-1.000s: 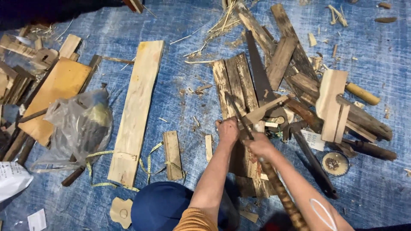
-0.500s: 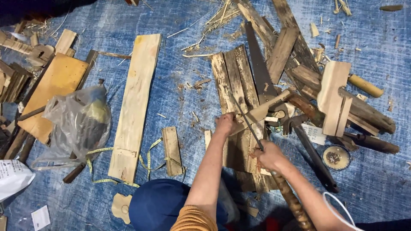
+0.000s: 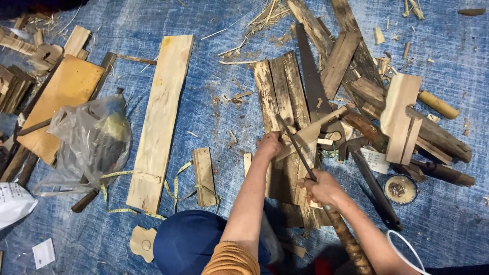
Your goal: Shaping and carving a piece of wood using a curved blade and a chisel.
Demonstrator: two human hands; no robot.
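Crowding the left hand [image 3: 269,144]: handsaw [image 3: 311,86], hammer [image 3: 369,175], weathered planks [image 3: 279,97].

Pale wooden piece [image 3: 310,133] flat across dark planks [image 3: 281,109]; thin blade [image 3: 295,147] angled over it.

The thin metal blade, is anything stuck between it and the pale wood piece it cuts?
Nothing visible. The thin blade, held by the right hand, lies straight across the pale wood piece, which the left hand grips. The handsaw lies apart, beyond them.
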